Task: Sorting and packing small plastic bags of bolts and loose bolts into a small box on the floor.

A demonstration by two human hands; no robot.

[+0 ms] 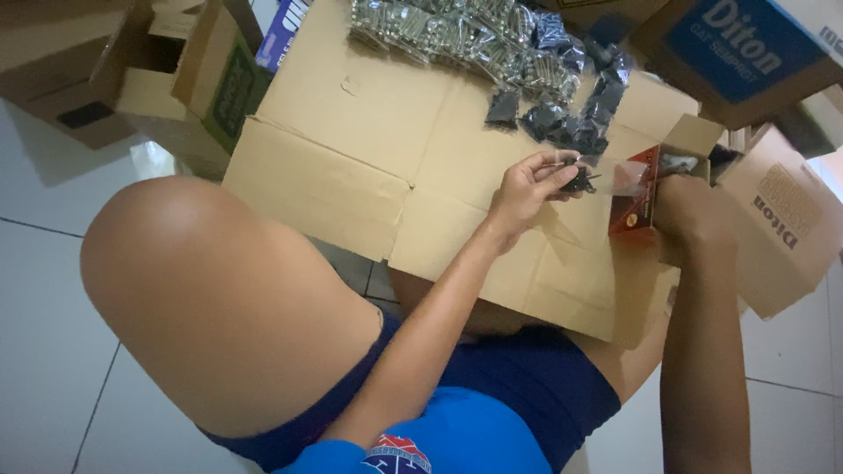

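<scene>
While our left hand (527, 189) pinches what seems a small black part (580, 182) and our right hand (689, 211) grips the red box (634, 204), the part could slip and fall onto the cardboard (369, 140).

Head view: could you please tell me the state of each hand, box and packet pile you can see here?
left hand: fingers pinched on a small black packet
right hand: gripping the small red box
small red box: open, top flap up
flattened cardboard sheet: lying flat on the tiled floor
silver packets: heaped loose on the sheet
black packets: heaped beside them
brown carton: flaps open
</scene>
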